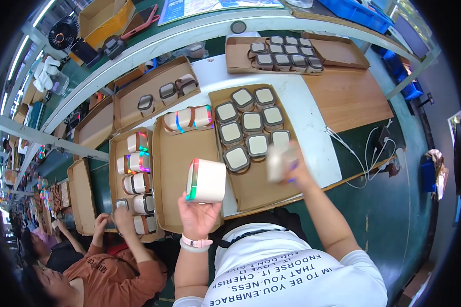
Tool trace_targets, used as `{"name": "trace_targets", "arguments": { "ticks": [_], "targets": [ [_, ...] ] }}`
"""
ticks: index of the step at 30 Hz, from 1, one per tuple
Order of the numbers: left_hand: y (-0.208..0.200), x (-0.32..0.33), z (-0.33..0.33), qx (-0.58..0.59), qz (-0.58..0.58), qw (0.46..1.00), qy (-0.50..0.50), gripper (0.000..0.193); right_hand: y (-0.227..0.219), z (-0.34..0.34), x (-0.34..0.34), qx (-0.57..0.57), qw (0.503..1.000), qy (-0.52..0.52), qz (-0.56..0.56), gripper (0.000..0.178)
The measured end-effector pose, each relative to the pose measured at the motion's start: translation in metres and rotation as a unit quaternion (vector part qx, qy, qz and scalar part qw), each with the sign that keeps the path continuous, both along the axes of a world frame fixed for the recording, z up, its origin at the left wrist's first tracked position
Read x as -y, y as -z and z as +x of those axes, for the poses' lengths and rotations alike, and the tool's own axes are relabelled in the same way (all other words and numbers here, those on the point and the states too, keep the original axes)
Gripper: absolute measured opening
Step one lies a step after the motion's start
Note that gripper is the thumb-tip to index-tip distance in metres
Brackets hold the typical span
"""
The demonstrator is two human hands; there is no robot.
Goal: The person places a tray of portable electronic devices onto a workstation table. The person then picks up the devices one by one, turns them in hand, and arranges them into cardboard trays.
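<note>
black fan (63,34), blue crate (354,16), wooden board (348,97), perhaps a phone (140,22)

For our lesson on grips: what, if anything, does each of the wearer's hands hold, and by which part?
The left hand holds a white boxy device by its lower end. The right hand holds a pale object; blur hides where.

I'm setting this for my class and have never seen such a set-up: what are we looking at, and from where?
No robot here: a person works with two bare hands. The single picture comes from a wide fisheye camera on their head, looking down, so straight edges bend. The left hand holds a white gadget with red and green light along its edge. The right hand holds a pale object, too blurred to make out. Open cardboard trays on the table contain more gadgets. A co-worker's hands show at left.
</note>
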State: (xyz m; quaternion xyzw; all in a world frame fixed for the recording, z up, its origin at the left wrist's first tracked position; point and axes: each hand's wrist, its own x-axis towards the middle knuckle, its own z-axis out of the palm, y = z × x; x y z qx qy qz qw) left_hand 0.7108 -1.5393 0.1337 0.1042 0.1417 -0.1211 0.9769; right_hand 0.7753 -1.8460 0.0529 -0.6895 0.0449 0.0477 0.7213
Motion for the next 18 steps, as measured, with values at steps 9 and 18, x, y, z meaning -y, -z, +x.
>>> {"name": "trace_targets", "arguments": {
  "ticks": [9, 18],
  "targets": [
    [-0.004, 0.001, -0.029, -0.076, -0.028, 0.994, -0.072, 0.045, 0.034, 0.02, -0.064, 0.14, 0.706, -0.402, -0.566, 0.075],
    [-0.012, 0.012, -0.047, -0.066, 0.234, 0.965, -0.102, 0.044, -0.007, 0.002, -0.085, 0.157, 0.798, -0.299, -0.5, 0.075]
  ]
}}
